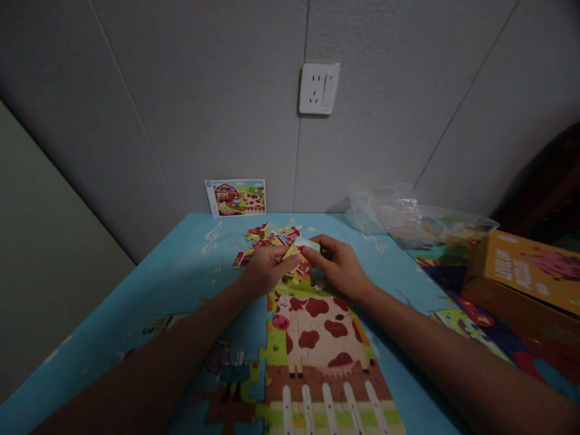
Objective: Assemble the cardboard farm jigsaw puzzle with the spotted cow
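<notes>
Both my hands meet above the far end of a partly joined jigsaw puzzle [317,332] that shows a spotted cow and a white fence. Between them is a puzzle piece [304,243] with pale and yellow-green printing. My left hand [267,266] pinches its left side, while my right hand [338,263] grips it from the right with thumb and fingers. Just beyond my left hand lies a heap of loose puzzle pieces [258,233], partly hidden by the fingers. More joined pieces [235,386] extend at the lower left, beneath my left forearm.
A picture card [238,197] of the farm scene leans on the wall. Clear plastic bags [385,211] lie at the back right, near an orange puzzle box [530,266]. A white socket [319,89] is on the grey wall. The blue cartoon tabletop [181,272] ends there.
</notes>
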{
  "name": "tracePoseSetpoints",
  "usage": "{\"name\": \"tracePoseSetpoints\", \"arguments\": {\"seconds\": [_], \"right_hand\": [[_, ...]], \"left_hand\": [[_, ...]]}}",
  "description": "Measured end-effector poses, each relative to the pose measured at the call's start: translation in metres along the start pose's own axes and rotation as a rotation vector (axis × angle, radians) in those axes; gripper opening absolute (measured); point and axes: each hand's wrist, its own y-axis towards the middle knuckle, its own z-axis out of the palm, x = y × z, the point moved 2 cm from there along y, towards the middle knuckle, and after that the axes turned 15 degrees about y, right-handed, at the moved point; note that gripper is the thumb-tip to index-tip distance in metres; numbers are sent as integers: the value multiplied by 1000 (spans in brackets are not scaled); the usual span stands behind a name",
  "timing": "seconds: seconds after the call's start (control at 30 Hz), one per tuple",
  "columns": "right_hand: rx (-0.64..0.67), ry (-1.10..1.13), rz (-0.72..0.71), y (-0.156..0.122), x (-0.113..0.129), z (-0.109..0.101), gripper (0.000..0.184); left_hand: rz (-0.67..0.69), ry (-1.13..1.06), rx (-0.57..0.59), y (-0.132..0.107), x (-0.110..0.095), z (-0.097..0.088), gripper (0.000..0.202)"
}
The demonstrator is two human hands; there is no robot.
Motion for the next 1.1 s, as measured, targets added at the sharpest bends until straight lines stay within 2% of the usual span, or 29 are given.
{"name": "tracePoseSetpoints", "arguments": {"seconds": [0.1,0.2,0.27,0.43,0.53,0.63,0.7,0.8,0.9,1.0,1.1], "right_hand": [[62,-27,15,0,2,2,38],[45,12,57,0,2,2,40],[33,4,61,1,0,1,38],[129,63,46,1,-3,4,28],[93,155,98,1,-6,6,28],[31,263,214,0,-10,7,36],[6,317,241,0,-11,7,40],[-29,333,209,2,-11,5,41],[-23,351,191,2,-11,5,42],[9,368,222,0,-11,7,41],[-13,388,240,-4,-11,9,38]], "left_hand": [[-6,-58,25,-2,-5,4,31],[-34,-261,2,-1,-5,5,28],[-46,-413,5,1,-5,4,26],[-61,-657,13,1,-8,-4,21],[-119,-757,7,1,-8,-9,13],[-167,-835,-56,1,-7,-15,5],[-199,-857,-92,3,-7,-18,6],[-229,-806,-178,6,-3,-21,6],[-222,-631,-235,8,1,-16,11],[-148,-393,-162,7,4,-3,24],[-121,-168,-86,2,7,8,34]]}}
